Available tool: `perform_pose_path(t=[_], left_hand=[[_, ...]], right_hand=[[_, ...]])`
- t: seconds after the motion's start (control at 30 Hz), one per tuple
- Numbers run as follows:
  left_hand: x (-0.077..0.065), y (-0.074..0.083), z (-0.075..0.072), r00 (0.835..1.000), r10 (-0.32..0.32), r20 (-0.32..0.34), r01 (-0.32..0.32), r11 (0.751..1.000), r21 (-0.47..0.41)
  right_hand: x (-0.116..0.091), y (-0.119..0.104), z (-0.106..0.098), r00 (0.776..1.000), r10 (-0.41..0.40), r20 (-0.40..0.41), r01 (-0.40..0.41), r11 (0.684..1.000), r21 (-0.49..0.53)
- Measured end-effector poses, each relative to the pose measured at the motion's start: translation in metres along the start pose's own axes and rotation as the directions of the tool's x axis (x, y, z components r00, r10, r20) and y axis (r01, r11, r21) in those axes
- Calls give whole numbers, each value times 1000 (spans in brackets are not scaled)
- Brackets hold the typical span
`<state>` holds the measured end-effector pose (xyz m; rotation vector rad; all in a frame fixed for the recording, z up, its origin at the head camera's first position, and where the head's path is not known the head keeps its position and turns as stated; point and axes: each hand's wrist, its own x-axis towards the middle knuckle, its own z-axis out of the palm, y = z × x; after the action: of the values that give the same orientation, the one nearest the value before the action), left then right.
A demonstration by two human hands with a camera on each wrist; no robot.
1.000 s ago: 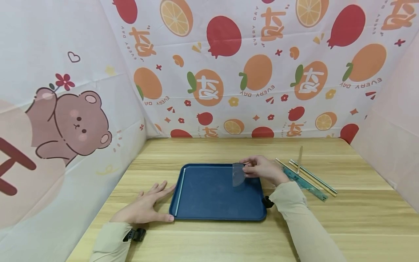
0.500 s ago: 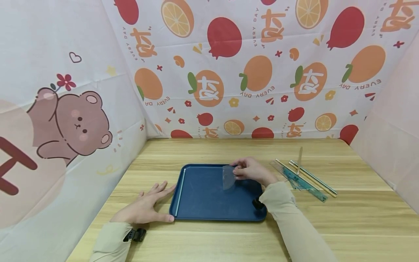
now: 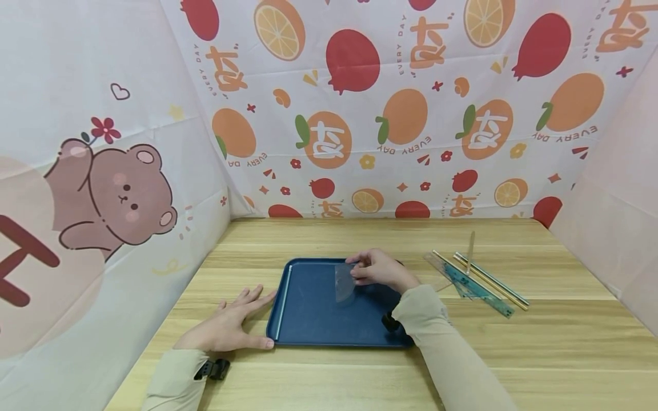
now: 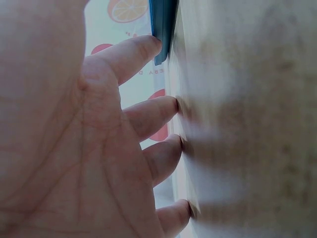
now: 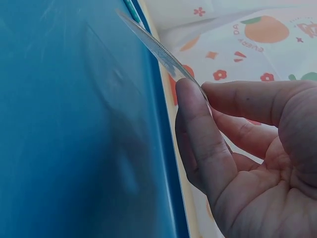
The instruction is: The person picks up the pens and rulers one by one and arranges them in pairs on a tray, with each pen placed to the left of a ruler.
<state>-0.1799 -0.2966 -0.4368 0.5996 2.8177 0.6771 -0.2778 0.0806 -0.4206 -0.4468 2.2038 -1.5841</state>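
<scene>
My right hand (image 3: 382, 271) pinches a clear half-round protractor (image 3: 343, 283) between thumb and fingers, above the blue tray (image 3: 313, 319). In the right wrist view fine tick marks run along the edge of the protractor (image 5: 156, 47), which is tilted over the tray's surface. My left hand (image 3: 231, 328) lies with fingers spread on the table at the tray's left side. Its thumb touches the near left corner; in the left wrist view several fingertips (image 4: 171, 106) press on the wood. A thin pale stick (image 3: 284, 302) lies along the tray's left edge.
Right of the tray lie a teal ruler (image 3: 493, 302), a green rod (image 3: 501, 282), a gold rod (image 3: 514, 298) and a transparent set square (image 3: 465, 289). A thin wooden-looking stick (image 3: 471, 248) is there too. Patterned cloth (image 3: 360, 142) hangs behind the table.
My right hand has carried the protractor leftward over the tray, from its right part toward the middle. My left hand has stayed in place.
</scene>
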Motion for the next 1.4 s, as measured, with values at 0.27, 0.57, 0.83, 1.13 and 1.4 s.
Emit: perform_pose_path(t=[0.27,0.57,0.83,1.13,1.4], left_hand=[[0,-3,1,1000,-2,-5,2,1000,-13],[0,-1,1,1000,-3,-2,3,1000,3],[0,0,0,1000,14,-6,-14,999,34],[-1,1,-1,1000,5,-2,-5,1000,29],[-1,3,-1,1000,-14,13,14,1000,5]], right_hand=[[9,-3,17,1000,17,6,-17,1000,0],[17,-8,37,999,25,23,-25,1000,-18],[24,-15,53,999,24,26,-22,998,-56],[34,-23,76,999,37,-9,-38,994,-99],[42,-25,93,994,72,-82,-88,971,-223]])
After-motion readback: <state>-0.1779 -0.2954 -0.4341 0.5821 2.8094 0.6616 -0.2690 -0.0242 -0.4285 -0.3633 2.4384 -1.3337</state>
